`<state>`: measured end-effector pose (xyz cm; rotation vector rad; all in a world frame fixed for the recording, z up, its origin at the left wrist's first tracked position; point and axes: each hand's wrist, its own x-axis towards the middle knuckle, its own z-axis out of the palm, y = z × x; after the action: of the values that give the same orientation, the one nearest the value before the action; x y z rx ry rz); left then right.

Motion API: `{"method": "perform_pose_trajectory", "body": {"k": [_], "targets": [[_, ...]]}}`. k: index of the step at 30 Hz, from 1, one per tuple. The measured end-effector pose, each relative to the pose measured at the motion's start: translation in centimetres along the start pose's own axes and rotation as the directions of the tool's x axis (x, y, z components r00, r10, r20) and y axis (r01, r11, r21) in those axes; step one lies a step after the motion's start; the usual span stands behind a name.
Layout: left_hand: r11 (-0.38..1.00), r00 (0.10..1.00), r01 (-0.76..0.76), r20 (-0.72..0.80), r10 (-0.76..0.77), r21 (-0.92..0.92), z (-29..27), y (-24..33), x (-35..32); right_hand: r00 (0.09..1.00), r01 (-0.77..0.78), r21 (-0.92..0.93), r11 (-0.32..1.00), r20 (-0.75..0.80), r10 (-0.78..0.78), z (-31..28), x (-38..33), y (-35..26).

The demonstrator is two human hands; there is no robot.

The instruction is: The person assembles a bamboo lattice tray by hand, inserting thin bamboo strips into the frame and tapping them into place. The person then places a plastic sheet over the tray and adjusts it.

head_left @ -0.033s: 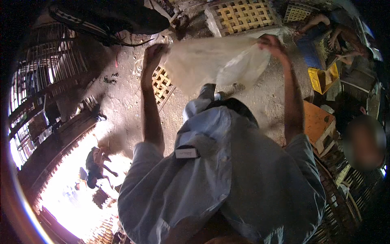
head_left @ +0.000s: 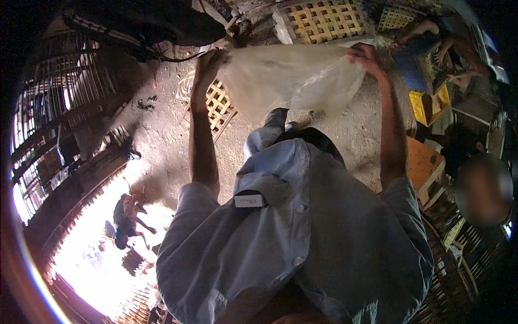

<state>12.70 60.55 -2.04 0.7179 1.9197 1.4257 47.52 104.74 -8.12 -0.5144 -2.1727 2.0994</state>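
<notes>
I hold a translucent white plastic sack [head_left: 291, 81] stretched out at arm's length over a dirt floor. My left hand [head_left: 210, 62] grips its left upper edge and my right hand [head_left: 367, 56] grips its right upper edge. The sack hangs slack between them and narrows toward the bottom. A flat woven bamboo lattice [head_left: 218, 108] lies on the ground just under my left hand, partly hidden by the sack. My grey-blue shirt fills the lower middle of the view.
A large bamboo lattice basket [head_left: 324, 21] stands beyond the sack. A person crouches at the top right [head_left: 431, 32] by a yellow crate [head_left: 429, 105]; another person stands at the right. An orange wooden stool [head_left: 423, 162] is close right. Slatted cages [head_left: 65, 92] line the left.
</notes>
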Motion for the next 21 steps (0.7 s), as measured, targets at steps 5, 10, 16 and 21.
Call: {"method": "perform_pose_trajectory", "body": {"k": [5,10,16,21], "targets": [[0.993,0.993,-0.109,-0.049,0.107,-0.039,4.4,-0.9,12.0,0.952,-0.207,-0.195,0.959,-0.265,0.152,-8.2,3.2,-2.5],[0.970,0.997,-0.072,-0.040,0.065,-0.234,6.7,-3.2,18.0,0.835,-0.390,-0.107,0.914,-0.460,0.303,-9.9,4.3,-4.6],[0.993,0.997,0.071,-0.035,-0.074,-0.099,10.9,-7.7,19.7,0.814,-0.337,-0.042,0.940,-0.514,0.269,-13.4,5.3,2.1],[0.914,0.950,0.301,0.005,-0.312,-0.272,15.0,-10.8,25.3,0.935,-0.223,0.085,0.971,-0.264,0.237,-24.4,9.0,13.0]]}}
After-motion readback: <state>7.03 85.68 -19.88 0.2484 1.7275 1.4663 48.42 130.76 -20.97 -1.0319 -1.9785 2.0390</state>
